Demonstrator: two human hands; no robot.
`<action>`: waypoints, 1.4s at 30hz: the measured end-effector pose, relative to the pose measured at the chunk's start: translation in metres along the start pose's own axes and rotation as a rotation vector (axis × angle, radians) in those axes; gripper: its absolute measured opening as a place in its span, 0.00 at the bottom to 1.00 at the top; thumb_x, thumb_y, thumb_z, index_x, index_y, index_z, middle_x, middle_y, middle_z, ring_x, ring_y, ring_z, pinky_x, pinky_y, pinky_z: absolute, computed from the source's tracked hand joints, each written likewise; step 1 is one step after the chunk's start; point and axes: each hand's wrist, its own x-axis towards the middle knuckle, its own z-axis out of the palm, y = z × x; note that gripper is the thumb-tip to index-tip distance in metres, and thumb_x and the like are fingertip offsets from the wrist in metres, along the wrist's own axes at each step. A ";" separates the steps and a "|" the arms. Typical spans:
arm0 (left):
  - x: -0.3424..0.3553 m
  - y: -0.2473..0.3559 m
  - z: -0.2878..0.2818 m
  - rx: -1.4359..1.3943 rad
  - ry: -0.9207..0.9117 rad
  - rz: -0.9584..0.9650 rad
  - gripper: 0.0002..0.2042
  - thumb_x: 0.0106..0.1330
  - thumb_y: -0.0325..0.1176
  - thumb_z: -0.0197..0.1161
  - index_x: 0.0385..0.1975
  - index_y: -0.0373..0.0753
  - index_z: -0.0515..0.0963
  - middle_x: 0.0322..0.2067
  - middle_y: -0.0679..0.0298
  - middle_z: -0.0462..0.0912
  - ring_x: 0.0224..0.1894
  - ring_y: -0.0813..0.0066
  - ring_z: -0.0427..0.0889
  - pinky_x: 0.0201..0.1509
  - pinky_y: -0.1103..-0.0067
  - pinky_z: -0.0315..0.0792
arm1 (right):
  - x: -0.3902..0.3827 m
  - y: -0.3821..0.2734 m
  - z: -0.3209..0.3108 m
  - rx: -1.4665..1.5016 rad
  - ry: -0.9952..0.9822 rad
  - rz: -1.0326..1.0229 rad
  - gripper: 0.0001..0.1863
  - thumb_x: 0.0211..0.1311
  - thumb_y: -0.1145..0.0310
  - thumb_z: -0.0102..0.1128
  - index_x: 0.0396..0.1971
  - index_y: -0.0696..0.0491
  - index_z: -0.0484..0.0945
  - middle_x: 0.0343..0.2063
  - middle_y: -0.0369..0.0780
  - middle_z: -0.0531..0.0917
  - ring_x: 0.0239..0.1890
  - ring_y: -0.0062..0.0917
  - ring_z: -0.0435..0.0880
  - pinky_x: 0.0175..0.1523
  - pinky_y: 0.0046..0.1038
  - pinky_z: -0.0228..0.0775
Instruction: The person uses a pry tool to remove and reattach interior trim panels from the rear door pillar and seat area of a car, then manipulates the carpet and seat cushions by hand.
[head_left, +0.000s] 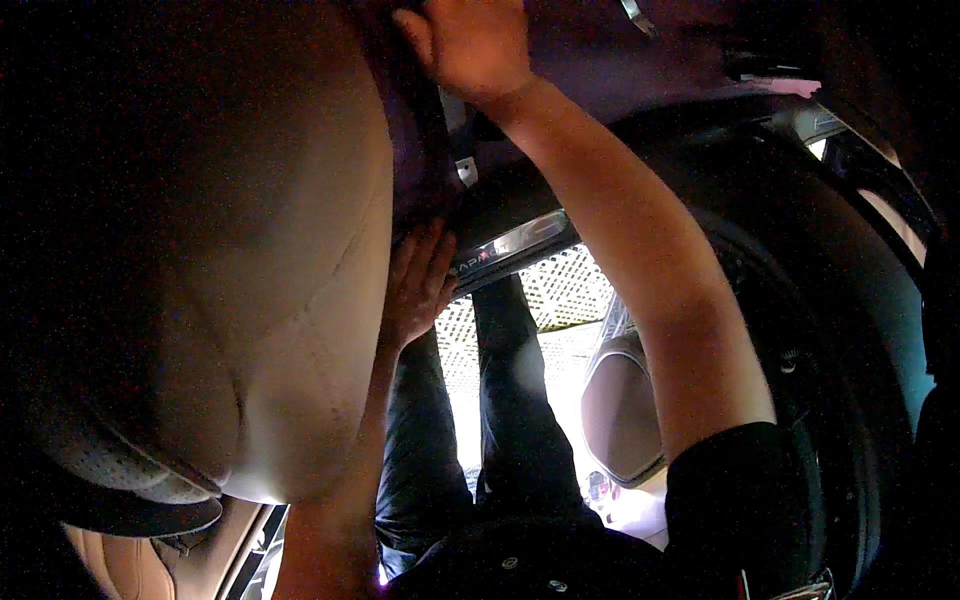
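My left hand (421,282) lies beside the light seat (330,220), its fingers stretched out against the dark floor edge near the door sill. Nothing shows in its grasp. A shiny sill plate (520,235) runs just to the right of it. Farther off, my right hand (478,45) rests on or just over the dark floor covering (590,80). Its thumb sticks out to the left, while the fingers are cut off or lost in shadow at the top edge. Between the hands a small metal bracket (466,170) shows at the floor's edge.
The seat bulges close along the left side. At the right curves a dark door opening or door panel (800,300) with a light oval part (622,410) nearby. Below the sill lies a bright perforated floor (565,290), where my legs (510,400) stand. Deep shadow hides much.
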 end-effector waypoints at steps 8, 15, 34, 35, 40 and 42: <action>0.031 0.015 -0.040 -0.012 0.118 -0.114 0.28 0.58 0.37 0.69 0.62 0.42 0.79 0.65 0.60 0.77 0.62 0.62 0.76 0.64 0.64 0.69 | -0.006 0.030 0.039 -0.169 -0.520 -0.074 0.32 0.69 0.63 0.58 0.72 0.52 0.67 0.74 0.45 0.63 0.76 0.44 0.57 0.79 0.51 0.45; 0.093 0.014 -0.068 0.144 -0.184 -0.102 0.21 0.59 0.33 0.64 0.54 0.38 0.81 0.61 0.57 0.79 0.63 0.63 0.76 0.62 0.68 0.73 | 0.009 0.025 0.036 -0.063 -0.509 0.011 0.33 0.70 0.64 0.57 0.74 0.50 0.65 0.76 0.43 0.60 0.78 0.42 0.53 0.80 0.50 0.43; 0.143 0.002 -0.071 0.161 -0.267 -0.033 0.13 0.66 0.34 0.60 0.45 0.41 0.88 0.57 0.63 0.82 0.68 0.65 0.69 0.72 0.66 0.61 | -0.014 0.032 0.038 0.872 -0.361 0.568 0.18 0.78 0.57 0.46 0.54 0.53 0.77 0.49 0.49 0.82 0.49 0.44 0.82 0.56 0.43 0.75; 0.132 0.002 -0.066 0.132 -0.221 -0.037 0.14 0.67 0.34 0.59 0.47 0.39 0.87 0.59 0.62 0.81 0.69 0.64 0.68 0.74 0.66 0.59 | -0.022 0.032 0.058 0.699 -0.313 0.291 0.20 0.76 0.60 0.47 0.58 0.54 0.77 0.54 0.52 0.82 0.56 0.51 0.82 0.63 0.47 0.75; 0.050 0.026 -0.059 -0.030 -0.163 -0.294 0.17 0.68 0.32 0.59 0.55 0.35 0.82 0.66 0.56 0.76 0.74 0.63 0.67 0.79 0.67 0.52 | -0.004 0.000 0.064 0.747 -0.270 0.601 0.16 0.76 0.57 0.50 0.55 0.49 0.74 0.51 0.50 0.78 0.52 0.43 0.79 0.59 0.43 0.71; 0.042 0.024 -0.049 -0.028 -0.041 -0.225 0.19 0.65 0.32 0.59 0.55 0.34 0.81 0.65 0.55 0.77 0.71 0.61 0.71 0.79 0.65 0.50 | 0.020 0.033 -0.008 1.331 -0.005 0.902 0.11 0.78 0.55 0.46 0.43 0.46 0.70 0.39 0.43 0.72 0.40 0.35 0.71 0.47 0.37 0.64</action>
